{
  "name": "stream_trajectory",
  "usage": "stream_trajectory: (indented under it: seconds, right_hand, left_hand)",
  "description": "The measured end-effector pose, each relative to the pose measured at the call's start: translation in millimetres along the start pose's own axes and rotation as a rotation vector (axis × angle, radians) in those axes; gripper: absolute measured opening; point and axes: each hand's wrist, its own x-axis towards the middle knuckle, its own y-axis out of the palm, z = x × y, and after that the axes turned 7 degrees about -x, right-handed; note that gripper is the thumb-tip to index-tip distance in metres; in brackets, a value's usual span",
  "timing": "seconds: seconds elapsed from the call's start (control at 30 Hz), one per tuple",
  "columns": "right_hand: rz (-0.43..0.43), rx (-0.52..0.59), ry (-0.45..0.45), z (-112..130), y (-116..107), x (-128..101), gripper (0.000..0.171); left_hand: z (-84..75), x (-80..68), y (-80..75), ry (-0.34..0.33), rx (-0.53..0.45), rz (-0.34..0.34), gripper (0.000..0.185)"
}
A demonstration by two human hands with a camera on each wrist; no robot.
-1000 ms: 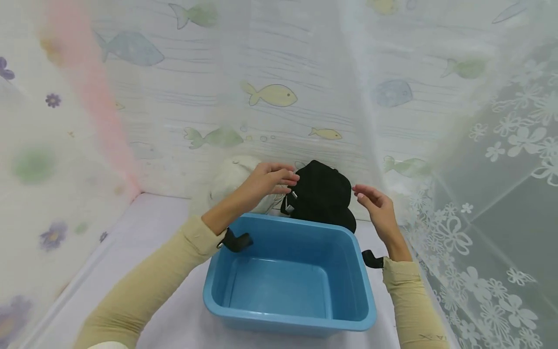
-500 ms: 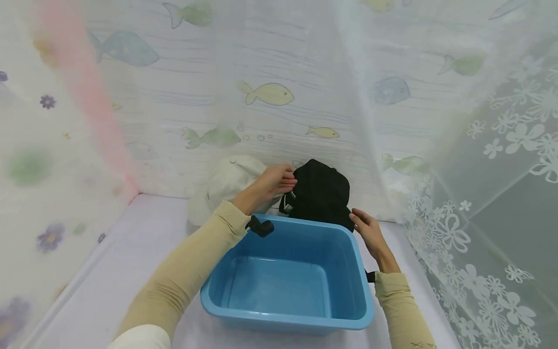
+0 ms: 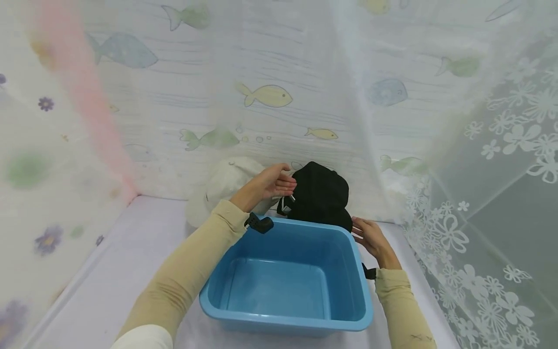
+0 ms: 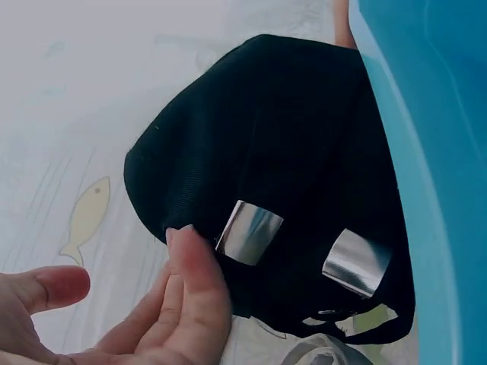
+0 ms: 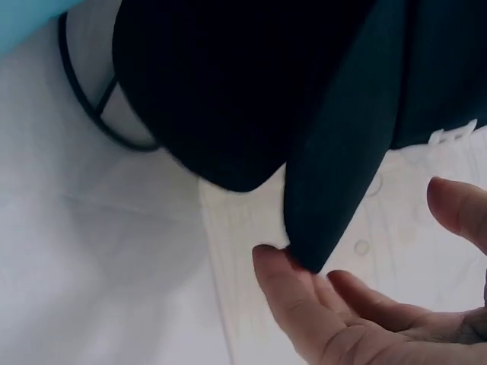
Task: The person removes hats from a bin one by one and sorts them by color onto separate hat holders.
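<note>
A black hat [image 3: 321, 194] with two silver clips [image 4: 249, 232] stands behind the blue plastic tub [image 3: 279, 317], against the fish-print curtain. My left hand [image 3: 283, 183] is at the hat's left side, and its fingertips [image 4: 190, 262] touch the edge beside a clip with the thumb held apart. My right hand [image 3: 359, 228] is low at the hat's right side by the tub's far corner. Its fingers [image 5: 293, 304] lie under the tip of the black brim [image 5: 335, 175], thumb apart. Neither hand grips anything.
A white cap [image 3: 224, 182] lies left of the black hat, partly behind my left forearm. The tub's inside holds nothing. Sheer curtains with fish and flower patterns close in the back, left and right. The surface is a pale lilac sheet [image 3: 113, 271].
My right hand came down from beside the hat's crown to its brim at the tub's far right corner. My left hand stayed at the hat's left side.
</note>
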Motion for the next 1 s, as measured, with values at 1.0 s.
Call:
stream_trajectory:
  seconds: [1.0]
  right_hand:
    - [0.084,-0.002,-0.049,22,-11,5,0.072]
  left_hand:
    - [-2.2,13.2,-0.4,0.099,-0.080,-0.026,0.047]
